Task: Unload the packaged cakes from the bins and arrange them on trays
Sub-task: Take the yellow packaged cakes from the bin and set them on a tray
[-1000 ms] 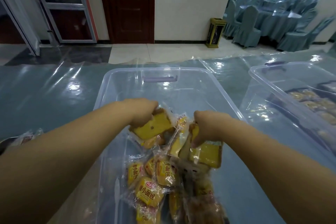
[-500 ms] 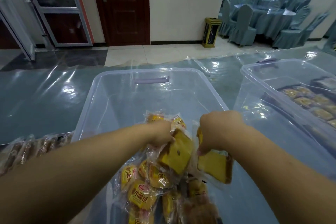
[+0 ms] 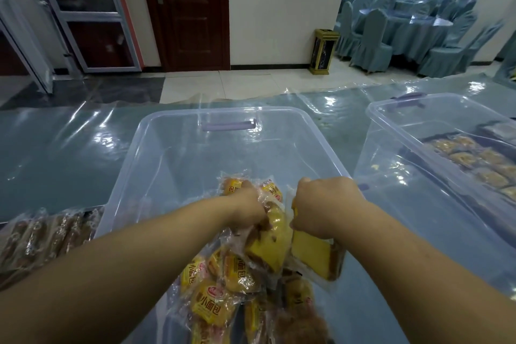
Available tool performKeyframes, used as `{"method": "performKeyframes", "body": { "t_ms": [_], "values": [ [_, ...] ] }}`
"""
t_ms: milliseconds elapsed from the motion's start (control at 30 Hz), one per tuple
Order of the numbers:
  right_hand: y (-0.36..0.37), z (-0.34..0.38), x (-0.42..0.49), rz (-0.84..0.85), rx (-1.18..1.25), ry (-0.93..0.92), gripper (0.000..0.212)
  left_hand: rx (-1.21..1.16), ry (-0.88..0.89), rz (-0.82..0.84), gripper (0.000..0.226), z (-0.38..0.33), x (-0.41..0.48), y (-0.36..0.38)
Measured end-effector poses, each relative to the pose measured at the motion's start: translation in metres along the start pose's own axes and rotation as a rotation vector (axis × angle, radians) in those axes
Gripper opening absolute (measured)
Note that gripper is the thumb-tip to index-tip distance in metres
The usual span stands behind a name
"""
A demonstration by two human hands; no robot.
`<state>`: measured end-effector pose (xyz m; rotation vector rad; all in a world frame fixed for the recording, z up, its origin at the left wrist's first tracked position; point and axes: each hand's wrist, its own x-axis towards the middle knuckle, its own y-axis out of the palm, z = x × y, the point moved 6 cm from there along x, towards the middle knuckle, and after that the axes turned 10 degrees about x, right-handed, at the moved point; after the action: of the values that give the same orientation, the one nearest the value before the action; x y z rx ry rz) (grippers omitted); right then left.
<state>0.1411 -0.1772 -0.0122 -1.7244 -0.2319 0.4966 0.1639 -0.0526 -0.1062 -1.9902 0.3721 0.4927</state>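
Hands both down in the clear bin (image 3: 156, 148), centre frame, over its near half. L hand (image 3: 250, 205): fingers curled round the top of a wrapped yellow cake slice (image 3: 269, 247). That slice hangs below & a bit right of the fist, tilted, wrapper bunched in the grip. R hand (image 3: 326, 208) fisted too, pinching the wrapper top of a second slice (image 3: 314, 255), which dangles right under the knuckles, brown crust edge to the right. Two slices side by side, touching or just apart, can't tell. Under them, pile of small packaged cakes (image 3: 215, 304) w/ yellow-red labels, heaped at the bin's near end. Brown wrapped cakes (image 3: 42, 234) in a row on the table (image 3: 55, 153), left of the bin, outside it. Second clear bin (image 3: 396, 131) off to the right, rows of cakes (image 3: 472, 156) seen through its wall.
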Motion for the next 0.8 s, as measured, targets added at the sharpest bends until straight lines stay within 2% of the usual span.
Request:
{"method": "performKeyframes", "body": {
  "t_ms": [33, 67, 133, 233, 333, 433, 600, 700, 800],
  "values": [
    [0.0, -0.002, 0.001, -0.003, 0.061, 0.023, 0.025, 0.027, 0.013, -0.026, 0.041, 0.0, -0.002, -0.005],
    [-0.002, -0.004, 0.0, -0.003, 0.131, 0.05, 0.025, 0.048, 0.019, -0.056, 0.033, 0.0, -0.007, -0.011],
    [-0.006, -0.006, 0.0, -0.014, 0.259, 0.082, 0.035, 0.047, 0.02, -0.102, 0.035, 0.002, -0.02, -0.025],
    [-0.011, -0.007, -0.001, -0.037, 0.343, 0.09, 0.049, 0.037, -0.008, -0.203, 0.027, 0.01, -0.047, -0.049],
    [-0.021, -0.003, -0.003, -0.122, 0.411, 0.071, 0.036, -0.023, -0.024, -0.347, 0.031, 0.024, -0.081, -0.072],
    [-0.04, 0.004, -0.008, -0.271, 0.465, 0.013, 0.028, -0.132, -0.002, -0.523, 0.042, 0.039, -0.119, -0.09],
    [-0.081, 0.02, -0.038, -0.581, 0.529, -0.089, 0.028, -0.352, 0.125, -0.869, 0.034, 0.051, -0.193, -0.118],
    [-0.106, 0.037, -0.067, -0.774, 0.6, -0.124, 0.031, -0.408, 0.205, -1.008, 0.033, 0.057, -0.242, -0.13],
    [-0.127, 0.065, -0.101, -0.939, 0.678, -0.161, 0.032, -0.474, 0.292, -1.062, 0.033, 0.071, -0.291, -0.137]
  ]
}}
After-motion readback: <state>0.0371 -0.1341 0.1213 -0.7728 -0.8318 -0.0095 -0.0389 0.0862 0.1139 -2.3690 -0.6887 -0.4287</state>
